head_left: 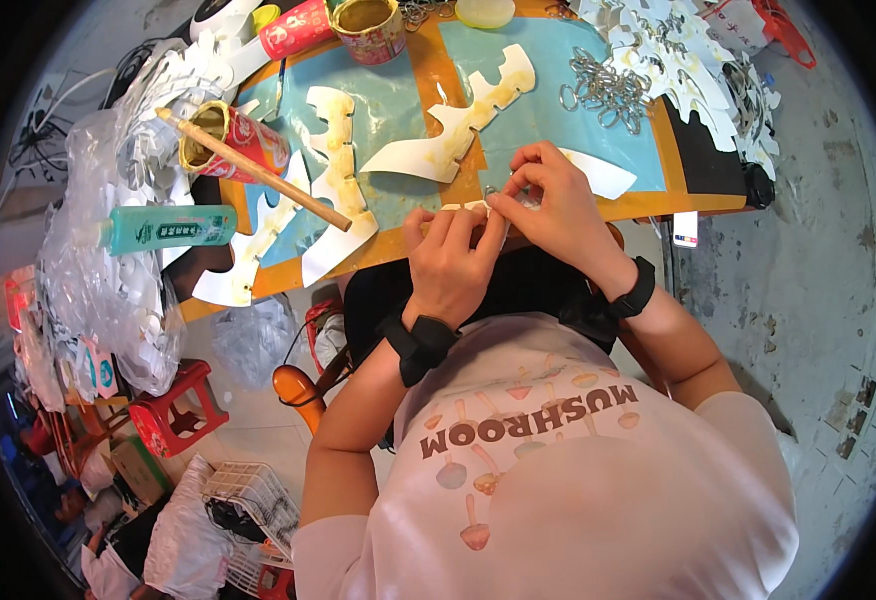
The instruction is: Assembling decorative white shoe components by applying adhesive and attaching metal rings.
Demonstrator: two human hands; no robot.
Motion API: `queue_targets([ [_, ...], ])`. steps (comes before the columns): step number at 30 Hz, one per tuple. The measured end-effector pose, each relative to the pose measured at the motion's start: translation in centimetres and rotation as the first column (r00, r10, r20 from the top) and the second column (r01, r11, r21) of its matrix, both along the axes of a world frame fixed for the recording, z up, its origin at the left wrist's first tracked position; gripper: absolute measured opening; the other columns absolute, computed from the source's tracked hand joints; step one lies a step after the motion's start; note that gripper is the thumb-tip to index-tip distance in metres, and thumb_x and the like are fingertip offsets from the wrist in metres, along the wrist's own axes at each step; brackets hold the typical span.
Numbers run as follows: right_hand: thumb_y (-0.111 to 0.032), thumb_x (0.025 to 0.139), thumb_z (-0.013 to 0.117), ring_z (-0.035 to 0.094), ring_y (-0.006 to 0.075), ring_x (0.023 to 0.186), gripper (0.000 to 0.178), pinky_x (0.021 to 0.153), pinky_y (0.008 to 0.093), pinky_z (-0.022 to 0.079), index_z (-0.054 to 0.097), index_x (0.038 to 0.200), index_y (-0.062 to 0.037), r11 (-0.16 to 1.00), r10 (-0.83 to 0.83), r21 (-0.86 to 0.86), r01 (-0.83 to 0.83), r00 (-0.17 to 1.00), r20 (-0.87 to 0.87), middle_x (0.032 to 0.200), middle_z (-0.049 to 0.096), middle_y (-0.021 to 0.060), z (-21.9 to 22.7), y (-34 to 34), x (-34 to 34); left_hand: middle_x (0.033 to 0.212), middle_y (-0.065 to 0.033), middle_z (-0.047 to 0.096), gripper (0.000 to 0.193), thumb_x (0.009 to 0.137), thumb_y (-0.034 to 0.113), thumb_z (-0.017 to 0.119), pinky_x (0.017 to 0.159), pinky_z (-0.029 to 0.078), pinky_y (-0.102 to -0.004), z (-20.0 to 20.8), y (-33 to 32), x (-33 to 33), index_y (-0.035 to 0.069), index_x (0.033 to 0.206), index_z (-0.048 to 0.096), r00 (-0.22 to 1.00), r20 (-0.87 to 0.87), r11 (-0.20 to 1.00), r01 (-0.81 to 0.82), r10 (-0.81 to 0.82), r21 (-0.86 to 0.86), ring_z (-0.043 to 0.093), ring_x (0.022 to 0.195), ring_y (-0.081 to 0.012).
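My left hand (453, 255) has its fingers curled round a white cut-out strip (473, 206) at the table's near edge; most of the strip is hidden. My right hand (563, 210) meets it there, thumb and forefinger pinched at a small metal ring (491, 190). Behind the right hand shows a white tapered piece (601, 174); whether it belongs to the held strip I cannot tell. Farther off lies a notched white cut-out (453, 140) smeared with yellowish glue. Two more glued cut-outs, a middle one (336, 165) and a left one (248, 255), lie to the left.
A pile of metal rings (606, 90) lies at the far right beside heaped white cut-outs (683, 70). At left are a glue-crusted red can (258, 145), a wooden stick (258, 172) and a green bottle (173, 228). Another can (370, 35) stands at the back. A red stool (178, 410) is below left.
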State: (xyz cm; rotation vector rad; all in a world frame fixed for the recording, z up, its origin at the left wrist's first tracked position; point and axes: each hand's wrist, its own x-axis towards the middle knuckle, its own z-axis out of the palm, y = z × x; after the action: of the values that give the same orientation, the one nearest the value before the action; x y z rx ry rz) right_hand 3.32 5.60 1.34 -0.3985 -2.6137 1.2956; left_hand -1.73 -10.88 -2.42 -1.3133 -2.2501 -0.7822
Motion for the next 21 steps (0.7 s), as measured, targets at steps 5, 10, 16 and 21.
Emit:
queue_targets([
  [5, -0.007, 0.079, 0.074, 0.06, 0.0314, 0.092, 0.016, 0.078, 0.0377, 0.05, 0.062, 0.076, 0.0031, 0.999, 0.038, 0.007, -0.038, 0.998, -0.054, 0.103, 0.058, 0.0151, -0.6, 0.2, 0.0, 0.091, 0.0008, 0.066, 0.026, 0.078, 0.008, 0.072, 0.084, 0.039, -0.0391, 0.1, -0.4, -0.2, 0.011, 0.104, 0.072, 0.999, -0.01, 0.999, 0.041, -0.041, -0.023, 0.062, 0.082, -0.016],
  [10, -0.001, 0.081, 0.07, 0.059, 0.0316, 0.094, 0.013, 0.078, 0.0377, 0.05, 0.058, 0.083, 0.0027, 0.995, 0.069, 0.078, -0.055, 0.981, -0.18, 0.105, 0.056, 0.015, -1.3, -0.2, 1.1, 0.089, -0.002, 0.065, 0.029, 0.08, 0.013, 0.074, 0.083, 0.04, -0.039, 0.9, -0.1, 0.0, 0.01, 0.108, 0.07, 0.996, 0.086, 1.0, 0.009, -0.008, -0.011, 0.061, 0.081, -0.0197],
  [16, 0.001, 0.082, 0.069, 0.058, 0.0299, 0.092, 0.012, 0.077, 0.0348, 0.05, 0.057, 0.085, 0.0034, 1.0, 0.011, -0.024, -0.016, 0.982, -0.189, 0.105, 0.055, 0.015, -1.0, -0.5, 1.3, 0.08, -0.0041, 0.06, 0.033, 0.078, 0.012, 0.076, 0.079, 0.041, -0.0381, 1.6, 0.7, -1.9, 0.008, 0.11, 0.07, 0.96, 0.272, 0.998, 0.063, -0.061, 0.003, 0.059, 0.079, -0.0242],
  [21, 0.002, 0.082, 0.068, 0.059, 0.0296, 0.09, 0.011, 0.075, 0.0346, 0.051, 0.057, 0.084, 0.0037, 0.999, 0.034, 0.044, -0.025, 0.977, -0.21, 0.104, 0.054, 0.0154, -1.4, -0.3, 1.2, 0.08, -0.0048, 0.061, 0.031, 0.077, 0.012, 0.078, 0.079, 0.041, -0.0387, 2.0, 0.8, -2.2, 0.007, 0.107, 0.071, 0.938, 0.34, 0.997, 0.078, -0.072, -0.002, 0.06, 0.08, -0.0255],
])
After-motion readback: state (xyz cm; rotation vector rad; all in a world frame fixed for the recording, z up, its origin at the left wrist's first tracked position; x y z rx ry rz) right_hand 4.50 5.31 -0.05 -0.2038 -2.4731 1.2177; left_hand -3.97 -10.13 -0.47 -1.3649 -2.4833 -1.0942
